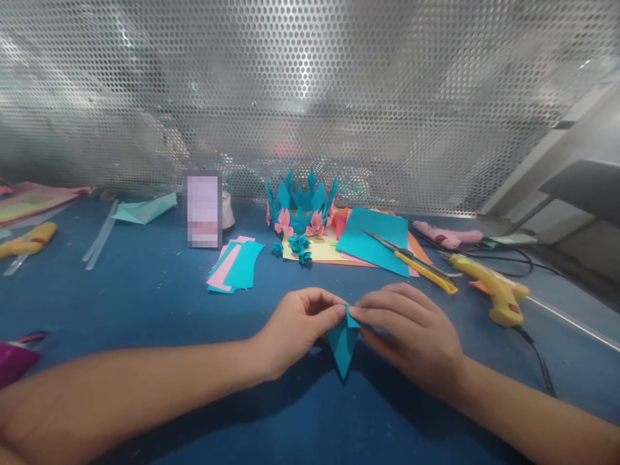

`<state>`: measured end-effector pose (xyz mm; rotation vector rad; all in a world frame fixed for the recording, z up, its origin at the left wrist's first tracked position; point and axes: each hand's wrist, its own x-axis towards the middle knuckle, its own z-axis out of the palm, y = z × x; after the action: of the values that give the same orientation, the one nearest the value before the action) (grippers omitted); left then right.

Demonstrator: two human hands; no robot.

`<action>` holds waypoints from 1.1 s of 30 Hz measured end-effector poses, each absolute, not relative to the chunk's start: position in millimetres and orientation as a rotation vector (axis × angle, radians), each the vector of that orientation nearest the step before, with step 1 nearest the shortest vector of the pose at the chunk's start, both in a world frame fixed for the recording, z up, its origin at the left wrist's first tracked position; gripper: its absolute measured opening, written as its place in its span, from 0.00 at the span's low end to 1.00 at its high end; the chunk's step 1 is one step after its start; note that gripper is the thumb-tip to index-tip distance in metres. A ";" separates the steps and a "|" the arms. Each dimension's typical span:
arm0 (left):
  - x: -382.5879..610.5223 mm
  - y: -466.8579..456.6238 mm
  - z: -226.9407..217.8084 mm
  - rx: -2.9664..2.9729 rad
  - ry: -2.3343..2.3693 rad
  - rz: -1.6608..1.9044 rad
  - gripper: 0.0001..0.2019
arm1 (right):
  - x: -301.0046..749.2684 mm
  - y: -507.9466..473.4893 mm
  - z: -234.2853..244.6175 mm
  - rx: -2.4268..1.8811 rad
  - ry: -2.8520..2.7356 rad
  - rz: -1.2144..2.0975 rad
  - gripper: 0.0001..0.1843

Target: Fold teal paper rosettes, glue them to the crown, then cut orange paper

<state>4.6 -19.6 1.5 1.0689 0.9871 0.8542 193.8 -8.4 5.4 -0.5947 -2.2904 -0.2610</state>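
Observation:
Just above the blue table, both hands pinch a folded piece of teal paper [343, 349] whose pointed end hangs down toward me. My left hand [303, 323] grips its upper left edge between thumb and index finger. On the other side my right hand [411, 329] presses the upper right corner, where a small flap is folded over. Part of the paper is hidden behind the right fingers. Beyond the hands are small teal paper flowers [299, 243] and a teal paper crown [303, 203] with pink flowers around its base.
Cut teal and pink strips [245, 265] lie left of centre. Coloured sheets [375, 236] carry a yellow craft knife [426, 271]. At right is a yellow glue gun [498, 290] with its cord, behind it a pink glue gun [448, 234]. A perforated metal panel [290, 97] borders the table's back.

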 end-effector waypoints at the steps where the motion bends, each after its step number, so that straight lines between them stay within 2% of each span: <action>1: 4.6 -19.7 1.6 1.071 0.993 0.854 0.13 | 194.0 -8.8 5.5 -0.588 -2.294 -0.284 0.07; 19: 5.3 -18.4 2.3 0.946 0.960 0.900 0.12 | 196.0 -10.3 9.0 -0.488 -2.382 -0.618 0.08; 27: 4.7 -18.0 -2.2 1.088 0.913 0.883 0.12 | 190.6 -6.6 9.7 -0.620 -2.243 -0.176 0.08; 33: 5.6 -19.7 -1.3 1.136 0.932 0.869 0.13 | 186.7 -7.6 12.0 -0.637 -2.230 -0.106 0.08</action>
<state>5.6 -19.7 -1.3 1.1360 0.9319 0.8687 186.7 -7.6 12.0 -0.6365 -2.2296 -0.1061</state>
